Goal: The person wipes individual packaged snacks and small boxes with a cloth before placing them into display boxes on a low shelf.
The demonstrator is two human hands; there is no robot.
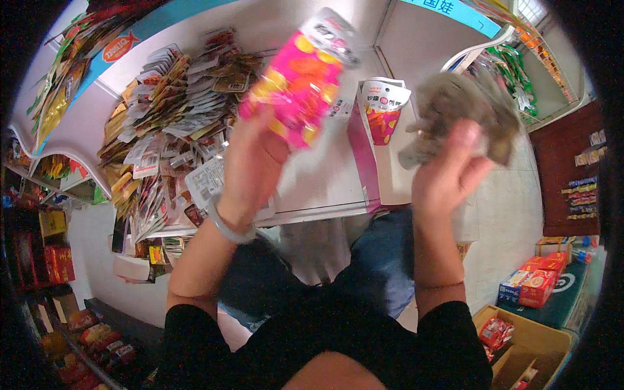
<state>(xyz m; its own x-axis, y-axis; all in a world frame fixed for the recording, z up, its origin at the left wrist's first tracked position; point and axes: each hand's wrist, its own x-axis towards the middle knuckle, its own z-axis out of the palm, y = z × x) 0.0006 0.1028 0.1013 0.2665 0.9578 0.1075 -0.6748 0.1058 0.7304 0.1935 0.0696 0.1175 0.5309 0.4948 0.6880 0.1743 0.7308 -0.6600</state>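
Note:
My left hand, with a pale bangle at the wrist, grips the lower end of a pink and yellow snack packet with a clear-grey top. The packet is tilted above the white shelf and blurred. To the right, my right hand is closed on a crumpled grey-brown cloth, its outline smeared by motion. Between the two hands stands an open cardboard display box with pink sides. A matching packet shows upright at its back.
Piles of sealed snack packets cover the shelf's left part. A blue shelf strip bearing writing runs overhead. Lower right, red boxes sit above an open carton. More packets fill a rack at the right.

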